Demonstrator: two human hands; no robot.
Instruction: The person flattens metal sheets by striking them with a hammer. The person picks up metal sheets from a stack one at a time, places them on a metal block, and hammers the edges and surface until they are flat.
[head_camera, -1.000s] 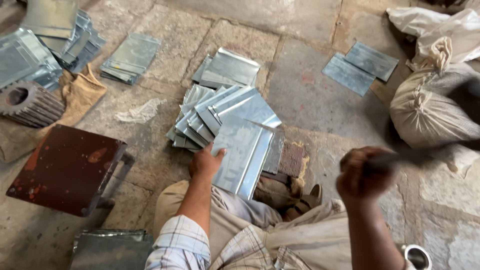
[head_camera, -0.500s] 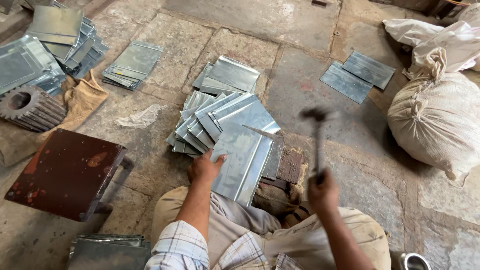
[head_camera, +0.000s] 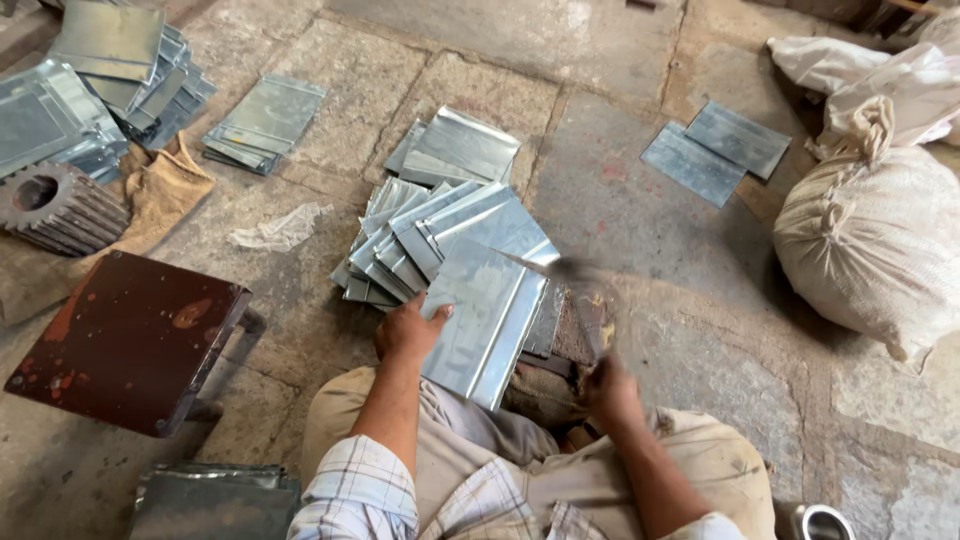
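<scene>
Hammer (head_camera: 585, 300) now down at sheet (head_camera: 485, 320) edge, previously raised; left hand (head_camera: 408, 330) unmoved

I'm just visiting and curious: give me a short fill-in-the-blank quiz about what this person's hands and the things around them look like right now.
1. The left hand presses on a ribbed sheet of ____.
2. The right hand grips a blurred ____ by its handle.
3. At the right edge of the view sits a tied ____.
4. The toothed gear lies on the person's ____ side.

Missing words: metal; hammer; sack; left
</scene>
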